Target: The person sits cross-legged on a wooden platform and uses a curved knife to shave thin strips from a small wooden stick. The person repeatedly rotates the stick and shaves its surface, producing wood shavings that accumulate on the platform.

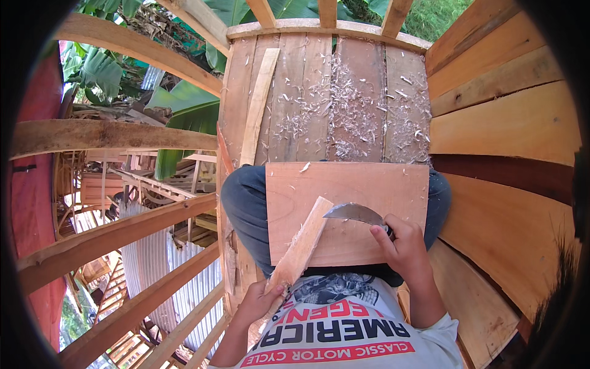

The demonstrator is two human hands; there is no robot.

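Note:
My left hand [265, 299] is closed round the lower end of a pale wooden stick [301, 245], which slants up and to the right. Its far end lies over a flat wooden board [375, 243] resting across my lap. Small curled fibres stand up along the stick's left edge. In my right hand [402, 247] is the dark handle of a knife with a curved blade [356, 213]. The blade points left, its tip close to the stick's upper end; whether they touch I cannot tell. My fingers hide most of the handle.
Pale wood shavings [356, 111] are scattered over the plank floor [239, 80] ahead. A long wooden strip [259, 104] lies at its left side. Plank walls [504, 117] rise on the right. Spaced wooden rails [123, 136] run along the left, with corrugated metal sheets [193, 289] below.

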